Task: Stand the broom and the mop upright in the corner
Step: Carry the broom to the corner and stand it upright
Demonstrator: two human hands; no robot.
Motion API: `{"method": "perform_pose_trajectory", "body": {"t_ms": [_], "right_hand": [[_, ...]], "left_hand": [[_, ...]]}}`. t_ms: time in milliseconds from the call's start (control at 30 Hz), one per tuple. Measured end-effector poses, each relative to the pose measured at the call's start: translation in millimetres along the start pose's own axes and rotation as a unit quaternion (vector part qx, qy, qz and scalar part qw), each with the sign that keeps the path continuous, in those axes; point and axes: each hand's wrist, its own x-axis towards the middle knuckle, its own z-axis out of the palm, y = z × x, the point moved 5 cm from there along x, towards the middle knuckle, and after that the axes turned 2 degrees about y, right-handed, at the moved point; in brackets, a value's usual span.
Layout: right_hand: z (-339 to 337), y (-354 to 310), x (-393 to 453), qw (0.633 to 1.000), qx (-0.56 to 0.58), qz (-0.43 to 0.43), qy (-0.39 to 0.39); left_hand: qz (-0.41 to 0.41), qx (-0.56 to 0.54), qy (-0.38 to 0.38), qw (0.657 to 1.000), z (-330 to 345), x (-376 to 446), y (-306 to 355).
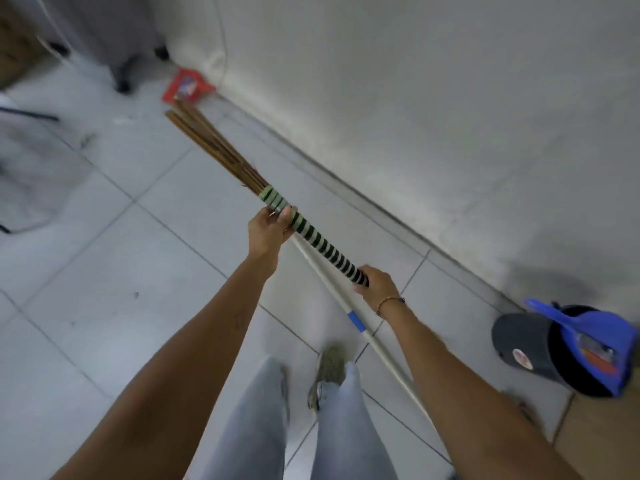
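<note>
My left hand [269,230] is wrapped around the broom [313,237] near the top of its green-and-black striped grip, just below the pale green binding. My right hand [375,285] is clamped on the grip's black lower end, a thin bracelet [388,303] at that wrist. Between them I hold the broom off the floor [104,258], slanted, its brown bristles [207,140] pointing away toward the wall [450,98]. Beneath it the mop pole [377,344], white with a blue band, lies along the tiles parallel to the wall's base, with neither hand on it. Its head I cannot make out. My legs in grey trousers [256,417] stand just left of the pole. A red packet [187,86] lies beyond the bristles. To my right a dark bin [530,344] lies tipped, a blue dustpan [588,341] in its mouth.
</note>
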Motion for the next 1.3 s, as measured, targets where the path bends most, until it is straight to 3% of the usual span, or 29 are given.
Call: {"method": "perform_pose_trajectory", "body": {"t_ms": [167,367,467,800,1100,1300], "right_hand": [[-49.3,29.3,-132.3,0.987,0.080,0.056,0.131],[-55.7,87.4,-274.6,0.937,0.151,0.120,0.291],[-36.8,112.3,-341.3,0.913,0.170,0.167,0.332],[11.9,212.3,-536.1,0.841,0.229,0.244,0.426],[55.3,384.6,-715.3,0.748,0.294,0.326,0.497],[59.0,514.0,-820.9,0.694,0.331,0.370,0.521]], "left_hand": [[0.074,0.140,-0.204,0.966,90.6,-118.4,57.2],[0.154,0.237,-0.415,0.865,167.0,-260.2,52.3],[0.168,0.261,-0.487,0.817,187.9,-337.4,22.4],[0.215,0.326,-0.653,0.648,226.1,-585.2,-82.0],[0.150,0.382,-0.745,0.527,298.1,-791.5,-252.1],[0.115,0.371,-0.780,0.491,355.6,-921.1,-354.3]]}}
